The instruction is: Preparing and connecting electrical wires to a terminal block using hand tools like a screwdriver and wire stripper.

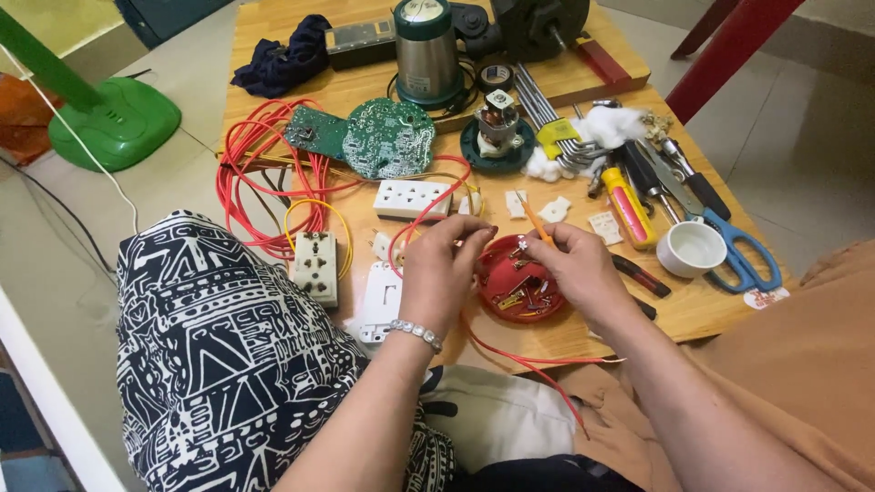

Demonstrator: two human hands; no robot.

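My left hand (440, 271) hovers over the left rim of a round red plastic part (515, 282) holding small metal contacts, its fingertips pinched on a red wire (428, 211) that loops up past a white socket strip (412, 198). My right hand (579, 264) rests on the right rim of the red part and grips a thin orange-handled screwdriver (538, 223), tip pointing into the part. A bead bracelet sits on my left wrist.
On the low wooden table (702, 305): a beige socket (314, 264), a white switch plate (381, 301), green circuit boards (387, 137), a coil of red wire (251, 173), a small motor (499, 123), hex keys, a yellow screwdriver (627, 208), a white cup (691, 248), blue scissors (743, 260). A green fan base (114, 123) stands on the floor.
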